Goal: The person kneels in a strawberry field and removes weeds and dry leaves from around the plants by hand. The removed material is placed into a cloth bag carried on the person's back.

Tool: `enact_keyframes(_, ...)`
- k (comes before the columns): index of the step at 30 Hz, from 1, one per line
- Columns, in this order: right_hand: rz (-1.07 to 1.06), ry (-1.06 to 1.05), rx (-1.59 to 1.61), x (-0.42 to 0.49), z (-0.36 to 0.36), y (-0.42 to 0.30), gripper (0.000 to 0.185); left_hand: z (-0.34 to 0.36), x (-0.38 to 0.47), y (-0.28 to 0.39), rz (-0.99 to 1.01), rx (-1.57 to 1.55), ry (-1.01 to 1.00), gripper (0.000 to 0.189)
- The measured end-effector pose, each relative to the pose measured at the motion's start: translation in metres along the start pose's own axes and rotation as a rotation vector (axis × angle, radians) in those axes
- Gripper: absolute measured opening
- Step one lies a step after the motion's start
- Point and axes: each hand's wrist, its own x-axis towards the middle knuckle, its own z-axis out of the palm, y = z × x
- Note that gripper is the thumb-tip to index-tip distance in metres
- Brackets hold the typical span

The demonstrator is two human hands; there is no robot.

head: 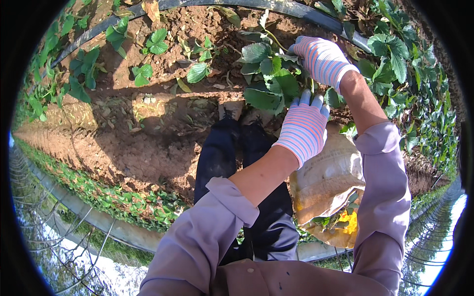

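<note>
Both my hands wear striped knit gloves, pink and blue, and work around a leafy strawberry plant (272,74) growing in the soil bed. My right hand (322,61) is at the plant's far right side. Its fingers are curled closed around a stem (276,40) that runs out to the left from the fingertips. My left hand (303,129) lies closer to me, back upward, its fingers reaching in among the lower stalks. The thumb and whatever is under that palm are hidden, so a grip there cannot be made out.
A black irrigation pipe (237,3) curves along the far side of the bed. Smaller strawberry plants (157,41) stand to the left, denser foliage (396,55) to the right. Beside my legs (222,155) rests a woven plastic sack (326,166) with picked leaves (340,222) at its mouth.
</note>
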Motion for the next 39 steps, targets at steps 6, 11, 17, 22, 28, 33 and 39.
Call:
enact_keyframes(6,-0.036,-0.055,-0.015,0.011,-0.007,-0.012,0.039,0.004,-0.007,-0.002,0.002,-0.029,0.123,0.057)
enact_keyframes(11,0.227,0.335,0.047,-0.012,0.009,0.071,0.053,-0.01,-0.02,-0.013,-0.03,-0.155,0.263,0.054)
enact_keyframes(17,0.542,0.487,0.425,-0.082,0.024,0.057,0.064,-0.041,-0.034,-0.008,0.144,0.042,0.271,0.03)
enact_keyframes(22,0.853,0.669,0.774,-0.207,-0.012,-0.027,0.03,-0.032,-0.042,0.036,0.488,0.254,-0.123,0.017)
enact_keyframes(28,1.301,0.63,0.946,-0.446,-0.001,-0.175,0.031,-0.004,0.02,0.02,0.591,0.697,0.026,0.017)
enact_keyframes(33,1.31,0.181,0.732,-0.539,0.095,-0.248,0.047,-0.041,0.05,-0.016,0.585,0.889,0.01,0.024)
enact_keyframes(39,1.404,0.024,0.789,-0.478,0.028,-0.23,0.05,-0.087,0.044,-0.049,0.576,1.044,-0.066,0.035)
